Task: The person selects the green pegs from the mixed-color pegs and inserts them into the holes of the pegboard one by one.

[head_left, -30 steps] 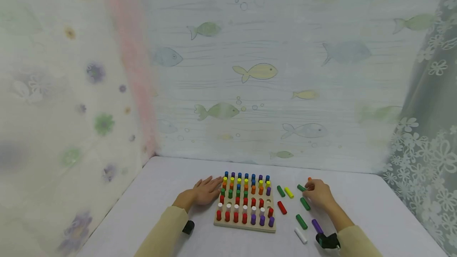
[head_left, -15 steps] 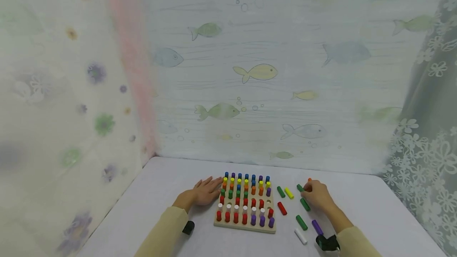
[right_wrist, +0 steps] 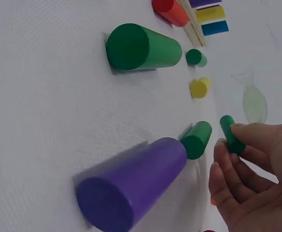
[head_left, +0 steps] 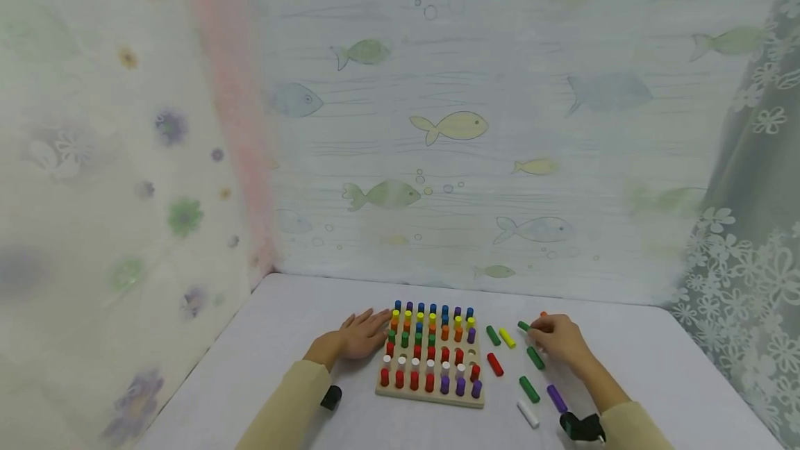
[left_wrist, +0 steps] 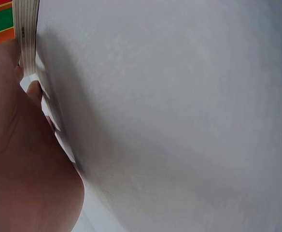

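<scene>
Pegboard: the wooden pegboard (head_left: 430, 394) lies on the desk (head_left: 287, 339), and most of its holes are seen to be filled with upright pegs in rows of blue, yellow, orange, green, red, white and purple.
Work done: the greater part of the filling is judged finished.
Work left: a few bare holes can be made out near the right side of the pegboard, and several pegs are not yet placed.
Loose pegs: to the right of the pegboard a green peg (head_left: 493, 335), a yellow peg (head_left: 507, 338), a red peg (head_left: 495, 364), two more green pegs (head_left: 528, 389), a white peg (head_left: 527, 414) and a purple peg (head_left: 556, 398) are laid flat on the desk; an orange tip (head_left: 543, 314) shows beyond the right hand.
Right hand: the right hand (head_left: 556, 339) is held right of the pegboard, beyond the loose pegs, with a small green peg (right_wrist: 232, 135) pinched between thumb and fingertips (right_wrist: 237, 128), lifted off the desk.
Left hand: the left hand (head_left: 361, 333) is laid flat with fingers spread, touching the left edge of the pegboard and holding nothing.
Background: a curtain printed with fish (head_left: 450, 126) is hung behind the pegboard.
Writing: no brand, label or readable text is found anywhere.
</scene>
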Tool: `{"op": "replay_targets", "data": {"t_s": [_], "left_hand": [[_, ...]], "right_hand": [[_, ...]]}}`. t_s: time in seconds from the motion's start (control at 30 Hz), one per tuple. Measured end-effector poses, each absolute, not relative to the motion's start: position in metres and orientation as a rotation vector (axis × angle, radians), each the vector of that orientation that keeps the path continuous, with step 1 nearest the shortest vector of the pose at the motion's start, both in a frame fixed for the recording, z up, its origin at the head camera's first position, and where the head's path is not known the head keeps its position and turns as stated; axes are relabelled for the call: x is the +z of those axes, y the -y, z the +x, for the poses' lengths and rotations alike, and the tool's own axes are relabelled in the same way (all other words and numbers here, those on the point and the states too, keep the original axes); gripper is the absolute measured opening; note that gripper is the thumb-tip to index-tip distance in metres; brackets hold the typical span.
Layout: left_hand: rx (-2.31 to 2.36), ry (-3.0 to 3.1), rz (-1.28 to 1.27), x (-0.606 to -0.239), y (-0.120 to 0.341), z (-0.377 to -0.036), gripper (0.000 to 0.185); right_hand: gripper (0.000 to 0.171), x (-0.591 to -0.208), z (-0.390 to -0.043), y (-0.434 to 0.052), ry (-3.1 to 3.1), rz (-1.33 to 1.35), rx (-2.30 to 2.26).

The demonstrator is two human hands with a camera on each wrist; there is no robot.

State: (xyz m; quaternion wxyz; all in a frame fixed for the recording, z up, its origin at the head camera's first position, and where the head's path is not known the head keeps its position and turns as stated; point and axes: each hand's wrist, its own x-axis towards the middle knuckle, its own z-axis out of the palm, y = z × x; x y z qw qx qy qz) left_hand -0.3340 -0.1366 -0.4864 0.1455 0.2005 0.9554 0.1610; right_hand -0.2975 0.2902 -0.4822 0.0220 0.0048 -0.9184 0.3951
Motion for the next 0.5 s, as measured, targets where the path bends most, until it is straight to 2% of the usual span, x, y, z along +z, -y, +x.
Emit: {"op": "replay_targets", "data": {"t_s": [0.5], "left_hand": [[0.501,-2.763,0.573,-0.515,0.141,-0.353,0.059]], "right_hand": [[0.028,-0.465,-0.283,-0.287,2.754,0.078,1.396]]}}
